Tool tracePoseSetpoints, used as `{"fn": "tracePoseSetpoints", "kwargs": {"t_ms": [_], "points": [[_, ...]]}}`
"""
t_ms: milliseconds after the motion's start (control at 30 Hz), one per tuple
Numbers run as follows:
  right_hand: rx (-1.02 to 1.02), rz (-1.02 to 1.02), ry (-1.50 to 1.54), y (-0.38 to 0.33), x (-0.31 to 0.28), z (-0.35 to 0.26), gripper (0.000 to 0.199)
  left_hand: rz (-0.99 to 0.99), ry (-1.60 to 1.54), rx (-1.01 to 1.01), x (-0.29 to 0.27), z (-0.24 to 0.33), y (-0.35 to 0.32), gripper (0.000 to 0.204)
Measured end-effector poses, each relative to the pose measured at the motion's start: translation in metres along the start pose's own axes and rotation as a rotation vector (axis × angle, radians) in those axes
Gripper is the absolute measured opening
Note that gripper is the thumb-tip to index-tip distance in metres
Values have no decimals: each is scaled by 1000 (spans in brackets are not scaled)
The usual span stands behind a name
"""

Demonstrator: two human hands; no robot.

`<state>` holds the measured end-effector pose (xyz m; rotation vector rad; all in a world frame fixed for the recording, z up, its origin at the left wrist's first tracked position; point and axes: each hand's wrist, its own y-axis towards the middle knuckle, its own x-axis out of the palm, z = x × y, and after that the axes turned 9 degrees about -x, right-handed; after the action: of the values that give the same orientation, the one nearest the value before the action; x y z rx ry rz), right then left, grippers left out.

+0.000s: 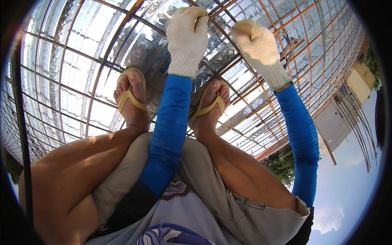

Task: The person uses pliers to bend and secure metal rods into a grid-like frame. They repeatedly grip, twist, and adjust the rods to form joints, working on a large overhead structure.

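I squat on a grid of rusty steel bars [102,65] laid over shiny ribbed metal sheeting [73,90]. Both hands wear white knit gloves over blue sleeves. My left hand [187,36] reaches forward between my feet, its fingers curled around a rusty bar [216,25] where bars cross. My right hand [261,49] is a closed fist just to the right of that same bar. Its fingertip area is blurred, so anything inside it is hidden.
My feet in yellow flip-flops [130,96] [210,106] stand on the bars. The grid ends at the right, with a yellow wall [361,83], trees [281,165] and sky beyond. A dark upright bar [20,122] runs down the left rim.
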<state>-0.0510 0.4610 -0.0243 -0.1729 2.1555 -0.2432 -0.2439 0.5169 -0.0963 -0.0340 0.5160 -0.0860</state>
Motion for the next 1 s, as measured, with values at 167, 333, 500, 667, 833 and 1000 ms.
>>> {"fn": "tracePoseSetpoints", "kwargs": {"t_ms": [167, 333, 500, 667, 833, 1000], "points": [[-27, 21, 84, 7, -3, -40, 28, -43, -99, -1, 2, 6, -8, 9], [55, 45, 193, -1, 14, -56, 30, -43, -97, -9, -1, 11, -13, 11], [69, 50, 220, 3, 13, -66, 28, -124, -34, -8, -7, 8, -8, 17], [-169, -67, -23, 25, -11, -61, 21, -171, -21, -32, -5, 10, -4, 16], [-492, 2, -478, 55, -50, -82, 23, -129, 8, 7, -3, 7, 1, 14], [-588, -115, -394, 15, -50, -104, 27, -169, -21, -59, -10, 6, -1, 15]]}}
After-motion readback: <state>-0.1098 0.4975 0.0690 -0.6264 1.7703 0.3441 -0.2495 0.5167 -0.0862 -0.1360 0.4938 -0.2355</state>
